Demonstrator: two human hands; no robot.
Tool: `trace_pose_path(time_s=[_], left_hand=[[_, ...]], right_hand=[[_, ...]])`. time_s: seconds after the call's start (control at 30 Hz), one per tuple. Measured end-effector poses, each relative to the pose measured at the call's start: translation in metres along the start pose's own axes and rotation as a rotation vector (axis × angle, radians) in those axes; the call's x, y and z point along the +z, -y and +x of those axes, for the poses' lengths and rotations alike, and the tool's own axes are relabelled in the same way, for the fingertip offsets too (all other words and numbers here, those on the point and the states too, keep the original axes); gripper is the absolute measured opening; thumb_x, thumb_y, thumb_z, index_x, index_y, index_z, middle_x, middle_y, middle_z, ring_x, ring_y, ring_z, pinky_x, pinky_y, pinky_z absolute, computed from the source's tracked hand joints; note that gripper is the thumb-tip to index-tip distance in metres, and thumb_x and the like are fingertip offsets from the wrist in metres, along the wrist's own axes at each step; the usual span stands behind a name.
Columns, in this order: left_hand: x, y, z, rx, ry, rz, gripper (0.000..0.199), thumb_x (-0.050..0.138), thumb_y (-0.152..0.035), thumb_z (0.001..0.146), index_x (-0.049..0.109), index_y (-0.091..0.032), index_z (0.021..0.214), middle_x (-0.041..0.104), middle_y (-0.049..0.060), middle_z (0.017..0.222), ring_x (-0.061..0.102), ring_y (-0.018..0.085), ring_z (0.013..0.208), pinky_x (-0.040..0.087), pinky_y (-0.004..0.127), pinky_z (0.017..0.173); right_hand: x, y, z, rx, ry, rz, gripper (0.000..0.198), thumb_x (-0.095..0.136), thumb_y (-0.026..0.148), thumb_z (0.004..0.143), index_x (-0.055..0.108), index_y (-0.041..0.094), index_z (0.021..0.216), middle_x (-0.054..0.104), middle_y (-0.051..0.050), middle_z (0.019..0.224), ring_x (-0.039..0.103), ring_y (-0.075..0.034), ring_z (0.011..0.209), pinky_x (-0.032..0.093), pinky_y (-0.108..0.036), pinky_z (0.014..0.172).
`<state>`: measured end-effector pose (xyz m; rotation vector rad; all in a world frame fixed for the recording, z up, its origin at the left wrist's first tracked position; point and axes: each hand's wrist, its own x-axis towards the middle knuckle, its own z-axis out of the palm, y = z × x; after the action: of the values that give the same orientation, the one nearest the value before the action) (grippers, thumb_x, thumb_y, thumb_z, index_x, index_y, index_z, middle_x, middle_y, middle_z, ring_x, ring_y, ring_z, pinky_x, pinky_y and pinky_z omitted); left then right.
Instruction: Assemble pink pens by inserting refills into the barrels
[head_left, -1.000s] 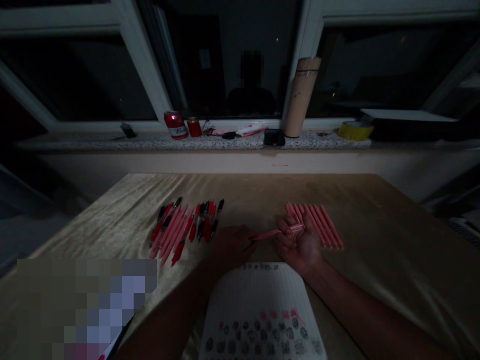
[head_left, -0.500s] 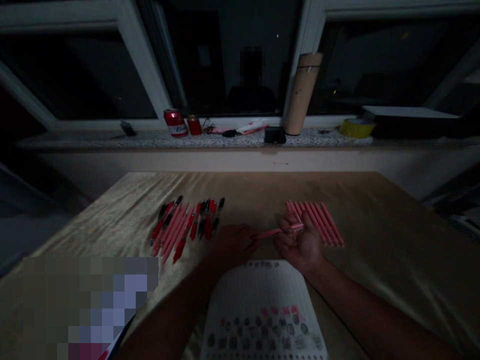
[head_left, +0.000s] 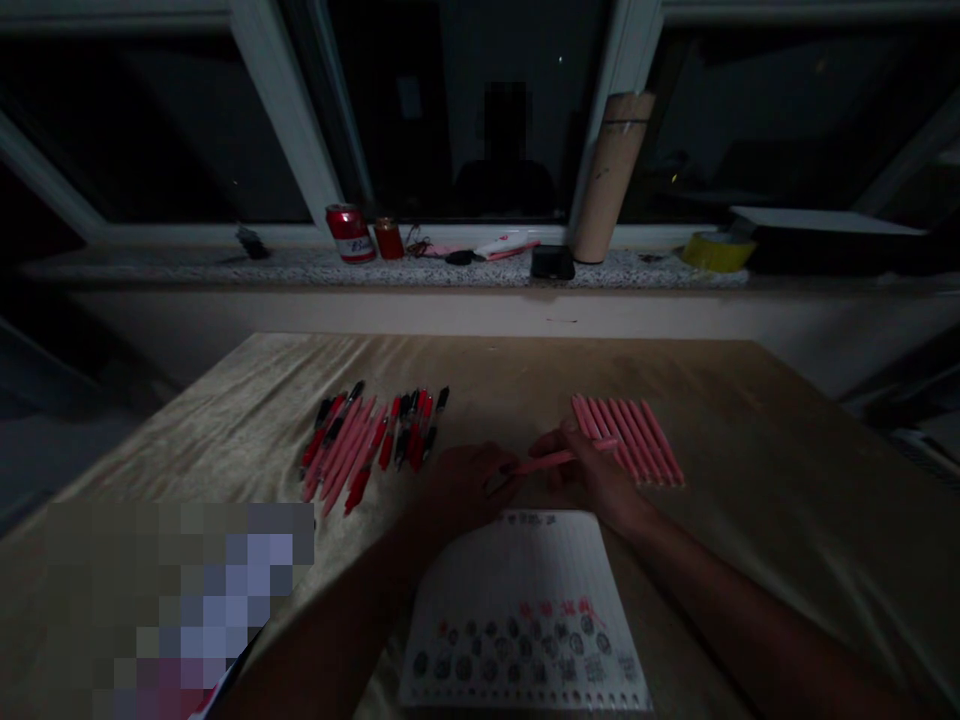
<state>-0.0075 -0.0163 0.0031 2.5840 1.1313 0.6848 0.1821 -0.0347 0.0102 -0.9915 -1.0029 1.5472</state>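
Observation:
Between my two hands, above the top edge of a notebook, a slim pink pen [head_left: 551, 461] lies nearly level, its right end slightly higher. My left hand [head_left: 466, 482] is closed with its fingertips at the pen's left end. My right hand [head_left: 600, 482] has the pen's right part resting across its thumb side, the fingers curled below. Beyond the right hand lies a neat row of pink pens [head_left: 645, 440]. A looser group of pink pens [head_left: 349, 450], mixed with red and black pens [head_left: 409, 430], lies left of my left hand.
The spiral notebook [head_left: 517, 580], with scribbled circles and red writing, lies in front of me on a cloth-covered table [head_left: 750, 560]. On the windowsill stand a red can [head_left: 350, 235], an orange-red jar [head_left: 389, 240], a cardboard tube [head_left: 613, 180] and yellow tape [head_left: 718, 252].
My right hand has turned from palm up to back up, its fingers loosening around the pen. The left hand stays at the pen's left end. The view has shifted slightly.

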Motion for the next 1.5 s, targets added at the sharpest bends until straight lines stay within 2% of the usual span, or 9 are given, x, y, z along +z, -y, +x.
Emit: trace_pose_path(time_s=[0.13,0.2,0.27,0.47,0.6,0.8,1.13,1.33,1.5], left_hand=[[0.002,-0.006,0.000,0.008,0.054,-0.040,0.023,0.051,-0.036,0.084,0.063,-0.019,0.092,0.064,0.002,0.079,0.058,0.013,0.069,0.042,0.026,0.070],[0.004,-0.008,0.001,0.050,0.121,-0.043,0.023,0.053,-0.036,0.082,0.063,-0.019,0.093,0.064,0.002,0.081,0.059,0.014,0.072,0.042,0.026,0.071],[0.006,-0.009,0.001,0.101,0.183,-0.042,0.023,0.054,-0.036,0.081,0.063,-0.018,0.092,0.064,0.003,0.083,0.059,0.015,0.075,0.042,0.027,0.071],[0.010,-0.012,0.000,0.189,0.231,-0.094,0.020,0.049,-0.026,0.083,0.065,-0.020,0.094,0.063,0.004,0.089,0.058,0.015,0.081,0.042,0.026,0.075],[0.011,-0.016,-0.001,0.224,0.232,-0.148,0.026,0.051,-0.017,0.077,0.066,-0.023,0.097,0.063,0.004,0.093,0.057,0.015,0.086,0.041,0.029,0.081],[0.010,-0.018,0.000,0.230,0.261,-0.179,0.025,0.052,-0.017,0.076,0.069,-0.023,0.093,0.062,0.004,0.089,0.057,0.015,0.081,0.041,0.028,0.078],[0.011,-0.016,0.002,0.232,0.263,-0.192,0.023,0.053,-0.017,0.076,0.069,-0.022,0.092,0.062,0.003,0.090,0.057,0.014,0.081,0.041,0.028,0.079],[0.013,-0.015,0.002,0.237,0.258,-0.202,0.023,0.053,-0.018,0.077,0.069,-0.022,0.093,0.062,0.004,0.090,0.057,0.014,0.081,0.042,0.028,0.078],[0.012,-0.014,0.002,0.245,0.261,-0.188,0.023,0.054,-0.018,0.075,0.069,-0.022,0.092,0.062,0.004,0.089,0.057,0.015,0.080,0.042,0.028,0.076]], right_hand=[[-0.012,0.014,-0.016,-0.065,0.028,-0.225,0.034,0.058,0.045,0.081,0.066,0.015,0.067,0.061,-0.002,0.053,0.047,-0.009,0.039,0.033,-0.022,0.039],[-0.017,0.015,-0.025,-0.086,-0.032,-0.278,0.024,0.071,0.037,0.071,0.064,0.016,0.063,0.061,0.000,0.052,0.048,-0.009,0.040,0.033,-0.021,0.039],[-0.022,0.011,-0.033,-0.096,-0.089,-0.339,0.022,0.077,0.029,0.063,0.060,0.016,0.060,0.060,0.001,0.048,0.047,-0.009,0.039,0.032,-0.020,0.038],[-0.031,-0.008,-0.039,-0.209,-0.198,-0.435,0.028,0.070,0.020,0.067,0.046,0.020,0.052,0.057,0.003,0.044,0.054,-0.012,0.042,0.035,-0.021,0.042],[-0.035,-0.012,-0.037,-0.261,-0.236,-0.485,0.028,0.065,0.014,0.064,0.043,0.020,0.049,0.053,0.004,0.044,0.049,-0.011,0.041,0.032,-0.020,0.040],[-0.031,-0.011,-0.036,-0.333,-0.231,-0.602,0.028,0.064,0.017,0.063,0.042,0.019,0.046,0.042,0.006,0.044,0.036,-0.007,0.042,0.024,-0.020,0.041],[-0.034,-0.014,-0.036,-0.336,-0.150,-0.720,0.033,0.064,0.022,0.067,0.037,0.020,0.049,0.038,0.006,0.045,0.034,-0.007,0.042,0.025,-0.020,0.041],[-0.034,-0.014,-0.037,-0.405,-0.195,-0.786,0.029,0.059,0.020,0.070,0.037,0.020,0.051,0.037,0.006,0.047,0.033,-0.007,0.043,0.023,-0.020,0.041],[-0.035,-0.015,-0.037,-0.400,-0.144,-0.841,0.032,0.060,0.020,0.068,0.033,0.021,0.051,0.034,0.007,0.046,0.032,-0.007,0.042,0.023,-0.020,0.041]])
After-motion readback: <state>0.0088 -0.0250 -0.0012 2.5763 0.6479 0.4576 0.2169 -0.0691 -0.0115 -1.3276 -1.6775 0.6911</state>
